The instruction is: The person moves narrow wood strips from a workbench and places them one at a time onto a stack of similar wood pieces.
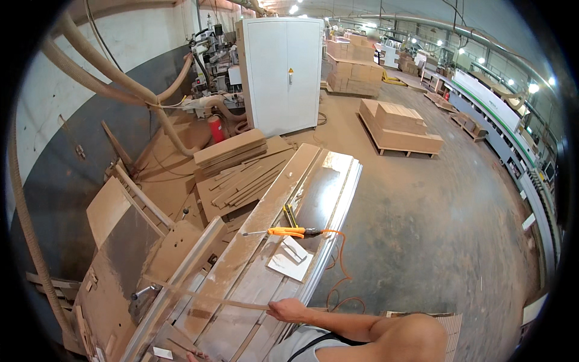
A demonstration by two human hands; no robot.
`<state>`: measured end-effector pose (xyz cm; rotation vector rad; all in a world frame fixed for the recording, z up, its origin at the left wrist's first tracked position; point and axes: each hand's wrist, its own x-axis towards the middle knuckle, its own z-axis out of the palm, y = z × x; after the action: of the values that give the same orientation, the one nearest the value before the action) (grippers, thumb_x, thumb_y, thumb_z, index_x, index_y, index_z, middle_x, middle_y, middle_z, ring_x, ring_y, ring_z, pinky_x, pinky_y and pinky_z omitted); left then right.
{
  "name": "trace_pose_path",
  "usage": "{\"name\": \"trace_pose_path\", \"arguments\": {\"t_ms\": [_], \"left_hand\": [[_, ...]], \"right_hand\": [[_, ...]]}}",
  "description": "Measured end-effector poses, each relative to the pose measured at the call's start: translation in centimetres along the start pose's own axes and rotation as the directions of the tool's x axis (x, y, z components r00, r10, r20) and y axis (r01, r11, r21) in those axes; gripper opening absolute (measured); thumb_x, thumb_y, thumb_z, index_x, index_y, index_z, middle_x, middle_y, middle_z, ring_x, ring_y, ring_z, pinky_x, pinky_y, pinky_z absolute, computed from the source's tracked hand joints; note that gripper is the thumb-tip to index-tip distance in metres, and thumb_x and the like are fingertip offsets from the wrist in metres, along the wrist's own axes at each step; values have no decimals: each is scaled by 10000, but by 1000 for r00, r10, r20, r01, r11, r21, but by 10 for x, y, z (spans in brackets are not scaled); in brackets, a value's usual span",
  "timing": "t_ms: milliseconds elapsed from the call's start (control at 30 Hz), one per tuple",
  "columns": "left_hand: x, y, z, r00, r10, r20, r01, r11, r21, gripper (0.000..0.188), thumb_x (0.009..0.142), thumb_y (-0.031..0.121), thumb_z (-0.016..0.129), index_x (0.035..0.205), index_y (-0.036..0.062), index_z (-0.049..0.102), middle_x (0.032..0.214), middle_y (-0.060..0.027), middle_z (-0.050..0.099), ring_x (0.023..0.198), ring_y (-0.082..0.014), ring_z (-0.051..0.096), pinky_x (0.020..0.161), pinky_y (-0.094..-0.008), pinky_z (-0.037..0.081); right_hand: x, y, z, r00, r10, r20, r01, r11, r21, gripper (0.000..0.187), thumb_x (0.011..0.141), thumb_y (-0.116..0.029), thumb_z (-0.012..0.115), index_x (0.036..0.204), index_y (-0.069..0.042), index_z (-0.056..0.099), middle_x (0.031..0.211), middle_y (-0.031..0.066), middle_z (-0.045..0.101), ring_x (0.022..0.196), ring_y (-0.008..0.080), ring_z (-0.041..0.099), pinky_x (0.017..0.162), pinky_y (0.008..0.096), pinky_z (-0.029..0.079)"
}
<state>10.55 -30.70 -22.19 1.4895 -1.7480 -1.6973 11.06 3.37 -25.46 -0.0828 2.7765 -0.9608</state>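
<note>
My right hand (287, 309) is closed around the near end of a thin wooden strip (211, 298), which reaches left across the dusty machine table (250, 320). At the lower edge a small part of my left hand (198, 357) shows beside a thin dark stick; most of its fingers are hidden. Farther along the table, an orange air blow gun (286, 231) lies with its thin nozzle pointing left. Close to it rest a white board (291, 259) with a small pale piece on top, and a yellow-and-black tool (290, 215).
A long fence (175, 283) runs along the table's left side. The orange hose (344, 259) hangs off its right edge. Boards and strips (241, 187) are stacked beyond, before a white cabinet (283, 72). Stacked panels (401, 130) stand on a pallet; a long machine (500, 127) lines the right.
</note>
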Motion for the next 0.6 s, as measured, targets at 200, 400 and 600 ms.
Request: {"name": "trace_pose_path", "arguments": {"t_ms": [200, 400, 600], "left_hand": [[3, -30, 17, 948, 33, 317, 58, 960, -275, 234, 898, 350, 620, 924, 119, 592, 798, -9, 564, 695, -140, 524, 603, -293, 430], [-23, -35, 23, 949, 23, 315, 77, 950, -301, 211, 899, 307, 618, 933, 103, 578, 805, -18, 565, 699, -146, 525, 616, -316, 439], [-56, -31, 24, 931, 90, 355, 29, 948, -317, 220, 909, 256, 603, 993, 56, 565, 806, -56, 555, 707, -187, 531, 631, -335, 452]], "right_hand": [[20, 26, -6, 999, -44, 1, 43, 994, 102, 241, 869, -267, 607, 967, -49, 576, 731, 200, 635, 726, 420, 629, 638, 535, 481], [23, 51, -6, 980, -197, 16, 187, 949, 253, 322, 798, -140, 615, 1097, -26, 581, 824, 220, 649, 805, 421, 628, 696, 513, 480], [11, 36, -44, 939, -297, 171, 217, 901, 377, 495, 756, -126, 629, 1233, -19, 549, 798, 213, 635, 828, 400, 623, 711, 483, 474]]}}
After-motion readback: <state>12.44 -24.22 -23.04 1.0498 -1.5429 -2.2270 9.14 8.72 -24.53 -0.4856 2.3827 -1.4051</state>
